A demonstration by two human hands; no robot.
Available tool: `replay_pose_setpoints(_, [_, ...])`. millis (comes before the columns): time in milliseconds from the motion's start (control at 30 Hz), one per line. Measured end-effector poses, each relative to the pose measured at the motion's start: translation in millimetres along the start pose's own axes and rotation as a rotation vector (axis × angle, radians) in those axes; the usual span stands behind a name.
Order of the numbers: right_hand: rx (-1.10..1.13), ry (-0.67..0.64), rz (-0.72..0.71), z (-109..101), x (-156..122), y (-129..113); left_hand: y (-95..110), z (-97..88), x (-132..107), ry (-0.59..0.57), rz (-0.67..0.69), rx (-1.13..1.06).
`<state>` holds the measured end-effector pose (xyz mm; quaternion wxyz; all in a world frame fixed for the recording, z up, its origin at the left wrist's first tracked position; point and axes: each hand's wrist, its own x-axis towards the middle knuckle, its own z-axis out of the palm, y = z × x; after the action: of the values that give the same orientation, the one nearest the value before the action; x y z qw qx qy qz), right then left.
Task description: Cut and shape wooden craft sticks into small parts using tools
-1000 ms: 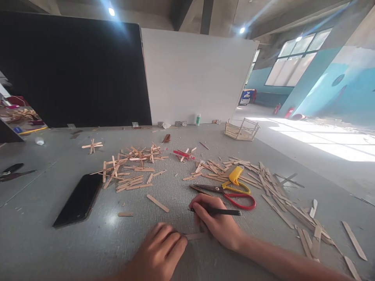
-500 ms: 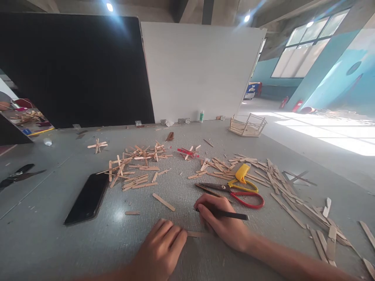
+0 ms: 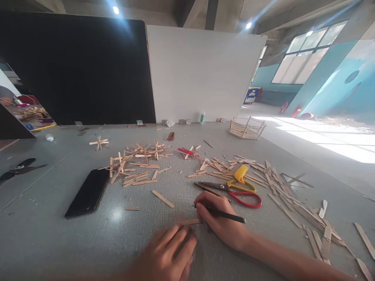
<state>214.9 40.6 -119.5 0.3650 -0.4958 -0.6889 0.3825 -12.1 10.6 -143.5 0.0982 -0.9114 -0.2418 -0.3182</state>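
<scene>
On the table [image 3: 117, 249], a smartphone [image 3: 88, 194] lies left of the scissors [image 3: 221, 186]. These lie just behind the right hand [image 3: 221, 220], with craft sticks [image 3: 326, 240] to their right. Farther back, a bottle [image 3: 202, 118] stands before a panel [image 3: 202, 74].

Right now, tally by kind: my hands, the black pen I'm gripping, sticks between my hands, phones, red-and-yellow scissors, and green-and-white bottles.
Hands: 2, left hand and right hand
Black pen: 1
Stick between hands: 1
Phone: 1
Red-and-yellow scissors: 1
Green-and-white bottle: 1
Total: 7
</scene>
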Motion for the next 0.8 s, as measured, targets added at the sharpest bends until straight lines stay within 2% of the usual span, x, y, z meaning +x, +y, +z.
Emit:
replay_pose_setpoints(133, [-0.002, 0.015, 0.0, 0, 0, -2, -1, 0.2, -1, -0.072, 0.009, 0.014])
replay_pose_setpoints(367, [0.086, 0.028, 0.063, 3, -3, -1, 2, -2.0, 0, -0.063, 0.017, 0.03])
replay_pose_setpoints(600, [0.065, -0.045, 0.143, -1, 0, -13, 6, -1.4, -4, -0.002, 0.055, 0.032])
replay_pose_setpoints(800, [0.055, -0.122, 0.183, 1, 9, -8, 6, 6.8, -4, 0.075, 0.05, 0.042])
